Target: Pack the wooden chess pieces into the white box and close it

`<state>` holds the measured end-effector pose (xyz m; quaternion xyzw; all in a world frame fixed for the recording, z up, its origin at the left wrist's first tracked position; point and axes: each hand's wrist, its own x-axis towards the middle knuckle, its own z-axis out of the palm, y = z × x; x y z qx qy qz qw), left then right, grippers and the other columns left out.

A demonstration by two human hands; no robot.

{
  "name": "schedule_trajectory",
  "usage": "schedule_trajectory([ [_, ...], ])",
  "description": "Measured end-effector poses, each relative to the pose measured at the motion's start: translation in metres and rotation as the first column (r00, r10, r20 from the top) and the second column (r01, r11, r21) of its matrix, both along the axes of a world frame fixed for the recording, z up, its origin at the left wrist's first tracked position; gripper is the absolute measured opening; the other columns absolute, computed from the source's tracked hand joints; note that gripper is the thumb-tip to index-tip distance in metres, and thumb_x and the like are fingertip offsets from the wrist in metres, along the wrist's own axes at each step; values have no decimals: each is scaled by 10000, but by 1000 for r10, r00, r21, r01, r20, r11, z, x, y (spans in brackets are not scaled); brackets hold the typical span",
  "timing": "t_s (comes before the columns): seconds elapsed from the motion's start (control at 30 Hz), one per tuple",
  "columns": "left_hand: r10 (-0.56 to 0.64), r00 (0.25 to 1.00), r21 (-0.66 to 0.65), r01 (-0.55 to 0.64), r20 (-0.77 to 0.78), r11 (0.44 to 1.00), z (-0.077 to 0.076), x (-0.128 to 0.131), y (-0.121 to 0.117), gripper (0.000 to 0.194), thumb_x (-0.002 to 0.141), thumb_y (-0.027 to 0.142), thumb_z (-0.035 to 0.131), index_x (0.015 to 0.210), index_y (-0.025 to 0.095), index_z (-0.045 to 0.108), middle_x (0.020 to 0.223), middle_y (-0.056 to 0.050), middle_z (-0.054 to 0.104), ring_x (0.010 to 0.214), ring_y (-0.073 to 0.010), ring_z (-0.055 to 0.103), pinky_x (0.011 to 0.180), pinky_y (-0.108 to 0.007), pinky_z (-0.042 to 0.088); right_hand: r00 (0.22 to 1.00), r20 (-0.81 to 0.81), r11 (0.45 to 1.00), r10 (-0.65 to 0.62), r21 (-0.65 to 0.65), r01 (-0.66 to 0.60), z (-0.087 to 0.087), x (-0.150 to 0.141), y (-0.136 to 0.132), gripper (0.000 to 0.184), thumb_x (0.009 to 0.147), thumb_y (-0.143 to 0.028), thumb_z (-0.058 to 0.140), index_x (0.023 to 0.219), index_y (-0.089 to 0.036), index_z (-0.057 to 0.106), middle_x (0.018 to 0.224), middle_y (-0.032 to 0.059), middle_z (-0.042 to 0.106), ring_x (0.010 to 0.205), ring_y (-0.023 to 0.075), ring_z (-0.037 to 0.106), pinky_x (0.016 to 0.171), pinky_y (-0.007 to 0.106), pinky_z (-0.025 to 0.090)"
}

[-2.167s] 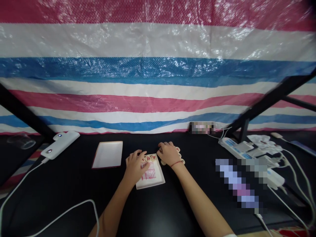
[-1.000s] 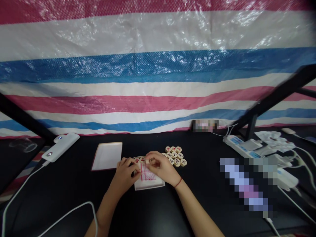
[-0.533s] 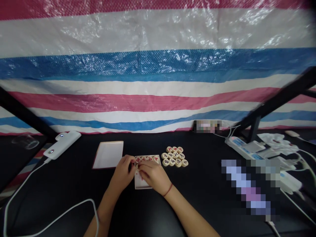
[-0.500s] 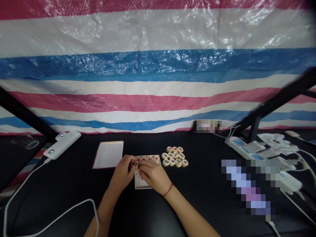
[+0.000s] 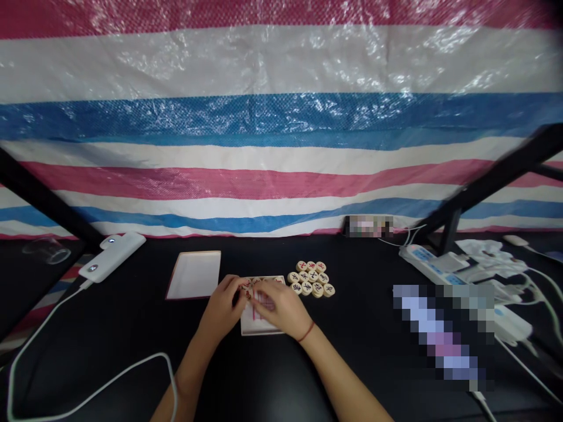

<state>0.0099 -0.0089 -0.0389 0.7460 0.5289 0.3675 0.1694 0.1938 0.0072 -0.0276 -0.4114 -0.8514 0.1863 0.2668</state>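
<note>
A shallow white-rimmed box [image 5: 263, 334] lies on the black table, with a row of round Chinese chess pieces along its far side, partly covered by my fingers. Pink lines show on its floor. My left hand [image 5: 225, 305] reaches over the box's left edge, thumb and fingers closed at a Chinese chess piece [image 5: 248, 295]. From the right, my right hand [image 5: 285, 308] bends over the box, its fingertips pinched at that same piece. Right of the box, several stacked Chinese chess pieces [image 5: 312, 276] carry red or dark characters.
Left of the box lies its open lid [image 5: 196, 275], pale inside. A white power strip [image 5: 112, 258] with a cable stands farther left. On the right are another power strip [image 5: 433, 264], cables, plastic wrap [image 5: 484, 255] and a blurred-out object [image 5: 435, 334]. Striped sheeting [image 5: 281, 187] hangs behind.
My right hand has shifted slightly right, uncovering more of the pink lines on the box floor. A piece now shows between my fingertips. The stacked pieces have not moved.
</note>
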Motion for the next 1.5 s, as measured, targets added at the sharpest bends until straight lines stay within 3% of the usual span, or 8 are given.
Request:
schedule_trajectory([
  [0.1, -6, 1000, 24, 6, -27, 1000, 2, 4, -1, 166, 873, 207, 485, 973, 217, 617, 980, -56, 613, 936, -197, 607, 857, -355, 509, 968, -9, 968, -250, 5, 250, 7, 27, 15, 174, 912, -261, 500, 1000, -194, 635, 917, 56, 652, 811, 171, 628, 737, 264, 461],
  [0.23, -10, 1000, 60, 11, -18, 998, 1, 7, -2, 175, 886, 207, 472, 965, 207, 629, 983, -64, 617, 941, -199, 602, 863, -362, 507, 806, 263, 827, -531, -48, 560, 16, 56, 39, 229, 879, -323, 539, 1030, -198, 657, 1091, 77, 624, 839, 192, 647, 691, 267, 448],
  [0.4, -12, 1000, 127, 9, 21, 992, 0, 7, -2, 174, 885, 213, 481, 974, 214, 630, 974, -59, 625, 942, -196, 603, 860, -356, 509, 714, 540, 801, -445, -118, 587, 24, 61, 61, 293, 856, -355, 529, 1079, -225, 669, 1132, 98, 638, 917, 246, 666, 719, 298, 456],
  [0.63, -26, 999, 151, 22, 24, 988, 5, 8, -6, 185, 886, 185, 471, 949, 218, 641, 944, -57, 625, 918, -192, 600, 847, -347, 509, 716, 591, 803, -371, -183, 567, 29, 56, 86, 276, 733, -211, 655, 1000, -169, 712, 1012, 152, 713, 940, 311, 675, 742, 342, 481],
  [0.8, 7, 1000, 179, -11, 23, 984, 2, 9, 1, 240, 882, 222, 511, 1086, 236, 637, 1018, -67, 629, 981, -214, 604, 888, -386, 513, 825, 433, 861, -362, -183, 474, 40, 47, 69, 273, 820, -325, 618, 1063, -214, 673, 944, 54, 738, 923, 209, 682, 794, 283, 486],
  [0.9, -74, 997, 161, 71, 9, 984, 0, 16, 8, 385, 864, 262, 571, 1249, 267, 555, 1183, -76, 590, 1106, -228, 578, 967, -397, 487, 978, 6, 925, -207, -324, 198, 37, 32, 44, 282, 805, -354, 634, 1048, -210, 655, 873, 7, 739, 763, 146, 687, 722, 238, 510],
  [1.07, -149, 989, 67, 148, 12, 987, -2, 25, 12, 321, 893, 234, 521, 1211, 255, 550, 1125, -58, 594, 1040, -182, 615, 914, -331, 508, 882, -446, 886, -151, -457, -79, 15, 15, 21, 327, 739, -404, 705, 966, -179, 636, 891, 40, 731, 734, 159, 687, 674, 271, 547],
  [1.5, -14, 956, 96, 44, -292, 994, 1, 27, -2, 74, 752, 187, 653, 734, 232, 597, 908, 16, 711, 866, -206, 562, 814, -396, 349, 790, -558, 874, -254, -482, -59, -4, 25, 20, 297, 776, -405, 679, 953, -178, 607, 794, 13, 640, 635, 114, 612, 592, 239, 520],
])
